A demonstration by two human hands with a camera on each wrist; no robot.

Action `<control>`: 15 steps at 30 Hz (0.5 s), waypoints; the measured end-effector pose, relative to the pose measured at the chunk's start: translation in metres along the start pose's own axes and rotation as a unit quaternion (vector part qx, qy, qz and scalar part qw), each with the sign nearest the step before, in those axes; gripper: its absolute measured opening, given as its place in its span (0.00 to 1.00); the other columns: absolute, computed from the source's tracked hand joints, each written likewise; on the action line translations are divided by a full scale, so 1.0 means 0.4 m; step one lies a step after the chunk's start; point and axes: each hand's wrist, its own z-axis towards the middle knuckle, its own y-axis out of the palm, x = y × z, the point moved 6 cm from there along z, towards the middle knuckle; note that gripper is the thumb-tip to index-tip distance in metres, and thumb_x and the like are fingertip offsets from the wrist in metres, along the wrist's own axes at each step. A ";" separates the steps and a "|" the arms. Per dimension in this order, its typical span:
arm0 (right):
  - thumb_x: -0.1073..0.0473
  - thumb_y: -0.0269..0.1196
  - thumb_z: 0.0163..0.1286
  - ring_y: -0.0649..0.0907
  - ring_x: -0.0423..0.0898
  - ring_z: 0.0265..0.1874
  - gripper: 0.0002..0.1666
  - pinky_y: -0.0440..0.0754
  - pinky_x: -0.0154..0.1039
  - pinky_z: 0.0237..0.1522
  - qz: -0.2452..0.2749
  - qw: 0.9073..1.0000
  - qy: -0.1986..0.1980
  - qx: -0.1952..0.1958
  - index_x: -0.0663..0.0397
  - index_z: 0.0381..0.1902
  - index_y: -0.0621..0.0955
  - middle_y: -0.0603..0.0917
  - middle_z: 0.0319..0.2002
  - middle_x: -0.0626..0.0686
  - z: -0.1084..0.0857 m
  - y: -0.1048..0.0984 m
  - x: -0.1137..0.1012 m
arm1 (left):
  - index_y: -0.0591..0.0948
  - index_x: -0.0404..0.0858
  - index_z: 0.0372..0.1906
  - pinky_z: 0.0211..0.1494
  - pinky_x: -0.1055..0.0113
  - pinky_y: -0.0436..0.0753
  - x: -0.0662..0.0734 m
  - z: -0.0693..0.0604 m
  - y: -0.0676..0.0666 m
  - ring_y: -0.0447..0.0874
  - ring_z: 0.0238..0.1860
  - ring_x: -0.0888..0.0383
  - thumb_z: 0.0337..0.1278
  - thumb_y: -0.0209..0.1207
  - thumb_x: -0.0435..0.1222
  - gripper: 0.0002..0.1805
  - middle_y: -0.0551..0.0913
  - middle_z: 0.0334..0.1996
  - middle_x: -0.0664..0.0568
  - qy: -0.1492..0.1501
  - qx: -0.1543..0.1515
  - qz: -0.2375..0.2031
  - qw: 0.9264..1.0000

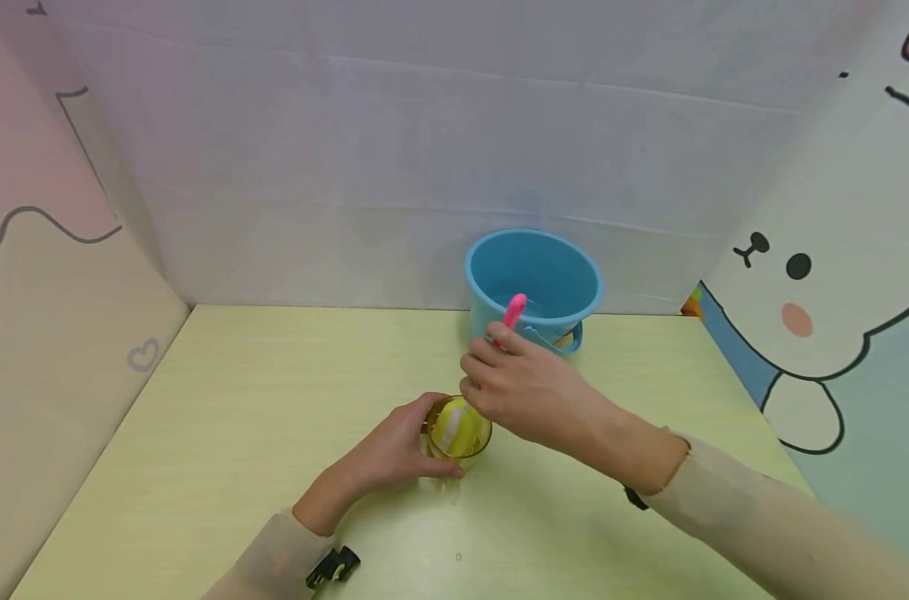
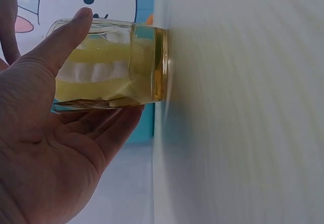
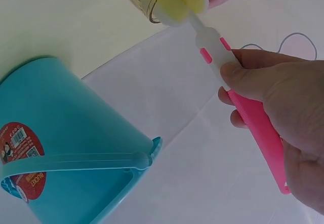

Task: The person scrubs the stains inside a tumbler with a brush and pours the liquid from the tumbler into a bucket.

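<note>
A clear amber-tinted glass (image 1: 481, 442) stands upright on the table, and my left hand (image 1: 394, 446) grips it round the side, thumb and fingers on opposite walls in the left wrist view. Inside the glass (image 2: 144, 67) sits a yellow and white sponge head (image 2: 96, 72). My right hand (image 1: 540, 392) holds the pink and white handle (image 3: 255, 127) of this sponge brush above the glass, its pink end (image 1: 516, 308) pointing up. In the right wrist view the sponge (image 3: 177, 1) shows at the glass mouth; its lower part is hard to make out.
Behind the hands, a blue bucket (image 1: 525, 237) with its handle lowered stands near the back wall (image 1: 334, 167). Small wet-looking spots (image 1: 458, 557) lie on the pale yellow table (image 1: 222, 433) in front of the glass. Printed panels flank both sides.
</note>
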 end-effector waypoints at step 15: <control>0.44 0.80 0.59 0.77 0.52 0.48 0.21 0.66 0.51 0.61 -0.030 0.999 -0.013 -0.028 0.47 0.44 0.89 0.86 0.43 0.52 0.009 -0.010 0.003 | 0.70 0.39 0.73 0.63 0.54 0.81 -0.003 -0.001 -0.002 0.81 0.58 0.57 0.48 0.83 0.49 0.50 0.81 0.59 0.54 0.000 0.001 0.008 1.000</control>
